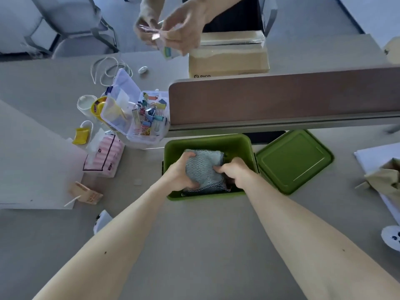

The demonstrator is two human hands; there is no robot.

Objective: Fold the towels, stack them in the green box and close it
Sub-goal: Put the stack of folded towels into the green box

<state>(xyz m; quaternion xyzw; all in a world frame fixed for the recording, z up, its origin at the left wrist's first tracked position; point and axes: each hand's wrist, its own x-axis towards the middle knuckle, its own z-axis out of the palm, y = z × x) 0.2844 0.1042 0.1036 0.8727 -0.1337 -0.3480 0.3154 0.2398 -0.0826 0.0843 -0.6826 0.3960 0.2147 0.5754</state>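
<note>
Two bare forearms run up across the grey surface to the green box, which stands open. Inside the box lies a folded grey towel with a knobbly weave. The left hand curls its fingers round the towel's left edge. The right hand grips its right edge with its fingers bent in. Under the towel, at the box's near wall, a dark chequered edge peeps out, probably another folded towel.

The cloth looks light, soft and limp, so it will likely sag and unfold if lifted by one corner. It seems best held at both folded edges and pressed flat, and it should neither slip nor break.

The lid lies flat just to the right of the box and is not yet on. Nothing lies between lid and box, though a towel edge riding up over the rim could keep the lid from seating.

Left of the box sit a pink striped tissue pack and a clear organiser full of coloured clips. Behind the box a brown divider panel runs across, with a cardboard carton beyond it. Beyond the divider another person's hands work at something small and shiny.
</note>
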